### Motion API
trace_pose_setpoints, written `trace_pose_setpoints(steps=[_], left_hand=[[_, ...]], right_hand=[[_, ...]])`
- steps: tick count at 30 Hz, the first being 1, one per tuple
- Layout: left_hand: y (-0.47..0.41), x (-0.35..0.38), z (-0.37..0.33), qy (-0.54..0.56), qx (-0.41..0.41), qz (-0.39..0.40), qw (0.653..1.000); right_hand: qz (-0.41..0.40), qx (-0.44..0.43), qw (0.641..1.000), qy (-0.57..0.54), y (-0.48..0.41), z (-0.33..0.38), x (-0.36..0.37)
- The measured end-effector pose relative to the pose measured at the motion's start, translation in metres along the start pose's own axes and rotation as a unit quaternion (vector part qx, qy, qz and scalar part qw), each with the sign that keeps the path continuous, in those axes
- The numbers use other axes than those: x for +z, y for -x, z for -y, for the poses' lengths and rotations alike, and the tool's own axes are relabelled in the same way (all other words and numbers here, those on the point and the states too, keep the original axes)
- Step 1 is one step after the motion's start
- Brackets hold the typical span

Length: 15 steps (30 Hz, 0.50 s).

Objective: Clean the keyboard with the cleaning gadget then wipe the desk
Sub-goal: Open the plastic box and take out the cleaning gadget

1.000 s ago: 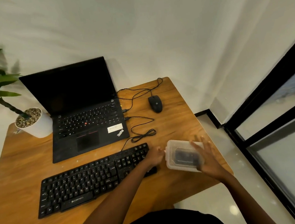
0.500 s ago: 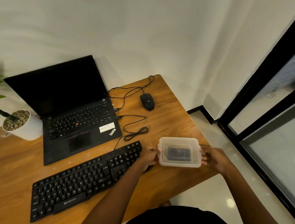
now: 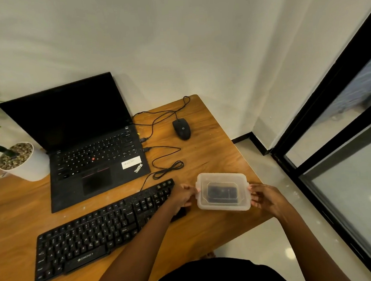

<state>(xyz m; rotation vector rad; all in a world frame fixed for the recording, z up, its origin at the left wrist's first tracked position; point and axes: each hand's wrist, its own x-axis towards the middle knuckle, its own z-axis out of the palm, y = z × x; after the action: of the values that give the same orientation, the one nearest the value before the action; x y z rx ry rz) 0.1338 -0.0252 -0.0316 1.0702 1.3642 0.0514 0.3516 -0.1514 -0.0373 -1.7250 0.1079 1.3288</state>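
At the near right corner of the counter (image 3: 216,151), the left hand (image 3: 184,198) and right hand (image 3: 265,198) pinch the short ends of a lidded translucent box (image 3: 223,177), seemingly to unclip it; the dark cleaning gadget (image 3: 222,195) sits inside, just right of the keyboard (image 3: 98,231).

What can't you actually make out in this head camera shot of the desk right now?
All in the head view:
- The dark item inside the plastic container: blurred by the cloudy lid, so it cannot be identified.
- The keyboard, right end: covered by the left hand and forearm.
- The potted plant: leaves cut off by the left edge.
- The white sticker on the laptop: text too small.
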Motion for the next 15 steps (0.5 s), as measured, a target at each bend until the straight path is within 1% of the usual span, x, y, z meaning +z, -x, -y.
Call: trace_pose_setpoints(steps=[4,8,11,15], left_hand=[[0.000,0.005,0.001,-0.018,0.014,-0.020,1.000],[-0.001,0.016,0.004,-0.073,0.054,-0.101,0.991],[0.007,0.023,0.002,-0.083,0.076,-0.128,0.985],[0.016,0.027,0.002,-0.101,0.116,-0.141,0.978]], right_hand=[[-0.004,-0.032,0.999,0.025,0.003,0.000,0.002],[-0.085,-0.117,0.985,0.090,0.003,-0.006,0.008],[-0.138,-0.129,0.976,0.110,-0.004,-0.010,0.012],[-0.171,-0.139,0.965,0.141,-0.009,-0.011,0.015]])
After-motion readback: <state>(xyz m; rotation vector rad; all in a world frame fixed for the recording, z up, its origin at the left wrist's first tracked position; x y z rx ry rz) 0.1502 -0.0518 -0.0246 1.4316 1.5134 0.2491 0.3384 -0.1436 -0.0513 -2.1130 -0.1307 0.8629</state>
